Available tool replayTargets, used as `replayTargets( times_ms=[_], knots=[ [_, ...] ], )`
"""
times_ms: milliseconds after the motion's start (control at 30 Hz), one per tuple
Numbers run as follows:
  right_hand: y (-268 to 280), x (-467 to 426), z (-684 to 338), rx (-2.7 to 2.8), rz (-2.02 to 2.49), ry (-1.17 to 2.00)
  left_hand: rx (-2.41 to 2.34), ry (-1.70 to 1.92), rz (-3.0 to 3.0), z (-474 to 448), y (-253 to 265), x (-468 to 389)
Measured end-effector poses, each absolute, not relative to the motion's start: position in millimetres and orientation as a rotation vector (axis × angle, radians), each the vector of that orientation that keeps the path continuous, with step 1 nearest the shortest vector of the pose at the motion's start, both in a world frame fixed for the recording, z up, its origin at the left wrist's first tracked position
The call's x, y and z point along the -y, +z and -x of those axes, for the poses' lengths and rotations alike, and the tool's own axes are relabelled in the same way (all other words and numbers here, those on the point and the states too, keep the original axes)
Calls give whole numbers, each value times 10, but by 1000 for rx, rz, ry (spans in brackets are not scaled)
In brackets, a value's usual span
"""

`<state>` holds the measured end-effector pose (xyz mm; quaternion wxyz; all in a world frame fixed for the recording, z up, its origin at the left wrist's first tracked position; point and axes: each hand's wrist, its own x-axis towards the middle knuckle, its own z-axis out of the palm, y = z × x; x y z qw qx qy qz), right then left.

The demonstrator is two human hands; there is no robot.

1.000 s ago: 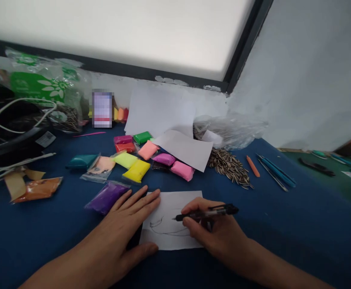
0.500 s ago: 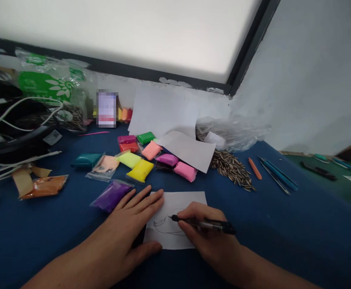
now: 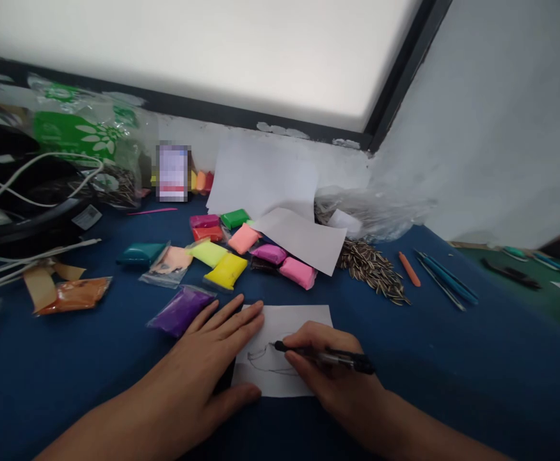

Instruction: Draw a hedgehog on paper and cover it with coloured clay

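A small white sheet of paper (image 3: 289, 314) lies on the blue table, with a thin curved pen outline on it. My left hand (image 3: 212, 358) rests flat across the sheet's left edge, fingers spread, pressing on it. Between the thumb and fingers of my right hand (image 3: 337, 371) is a black pen (image 3: 328, 357), its tip at the upper end of the drawn line. My right hand covers the lower right of the sheet. Close to my left fingertips sits a purple clay packet (image 3: 180, 310).
Several coloured clay packets, among them a yellow one (image 3: 226, 272), lie beyond the sheet. Further right are a pile of striped seeds (image 3: 373, 269), an orange stick (image 3: 409, 269) and blue tweezers (image 3: 447, 278). White cables and a black object (image 3: 34, 211) crowd the left side.
The pen tip has moved slightly along the paper, and the drawn line near it is a little longer. My left hand stays in place on the sheet. The view has shifted slightly.
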<state>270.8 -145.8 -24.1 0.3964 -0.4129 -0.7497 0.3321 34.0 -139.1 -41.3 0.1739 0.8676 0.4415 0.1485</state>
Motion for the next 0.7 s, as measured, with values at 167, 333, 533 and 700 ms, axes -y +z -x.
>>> replayTargets(
  times_ms=[167,333,533,700],
  knots=[
    [-243,1460,-2717,1898,1074,856,-1239,435,-2460,-346,-415,1397],
    [-252,1457,-2714,1889,1058,858,-1261,398,-2454,-339,-398,1383],
    [-231,1460,-2716,1931,1062,866,-1171,307,-2462,-301,-404,1346],
    [-222,1457,-2716,1939,1057,869,-1198,396,-2441,-293,-432,1343]
  ],
)
